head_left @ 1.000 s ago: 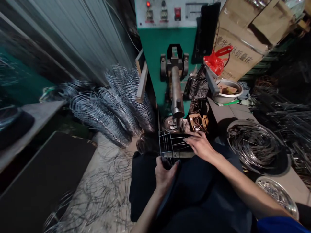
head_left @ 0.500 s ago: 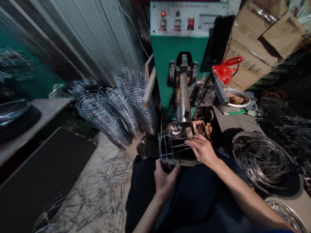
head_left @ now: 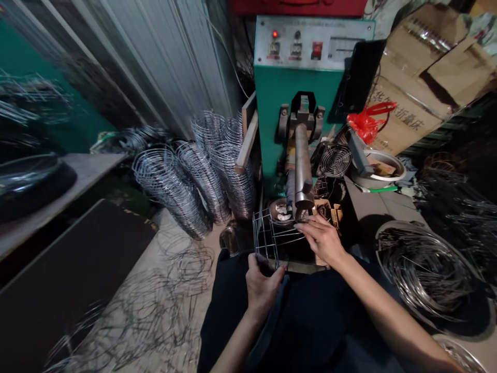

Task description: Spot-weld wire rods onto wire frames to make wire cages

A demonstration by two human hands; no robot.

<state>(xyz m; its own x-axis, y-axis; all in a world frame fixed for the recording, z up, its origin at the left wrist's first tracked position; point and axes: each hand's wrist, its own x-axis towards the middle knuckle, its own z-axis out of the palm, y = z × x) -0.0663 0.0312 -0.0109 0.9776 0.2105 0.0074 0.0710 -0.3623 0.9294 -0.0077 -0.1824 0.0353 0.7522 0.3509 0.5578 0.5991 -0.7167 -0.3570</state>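
Note:
My left hand (head_left: 262,285) grips the lower end of a small wire frame (head_left: 265,235), its fingers curled round the wires. The frame is an open grid of thin metal rods, tilted in front of the machine. My right hand (head_left: 323,239) pinches thin wires (head_left: 290,235) that reach from the frame toward the right. Just above that hand is the round end of a metal arm (head_left: 303,168), which juts from the green machine (head_left: 267,124). A red light glows on the machine's panel (head_left: 291,44).
Stacks of wire rings (head_left: 171,189) stand on the left, with loose wires (head_left: 155,305) scattered on the floor. On the right are a basin of wire pieces (head_left: 427,269), a metal bowl (head_left: 399,168), a red bag (head_left: 367,124) and a cardboard box (head_left: 415,103).
The view has shifted, so the machine and the things around it sit lower and further right. Both hands keep their hold, with the frame almost unchanged in position.

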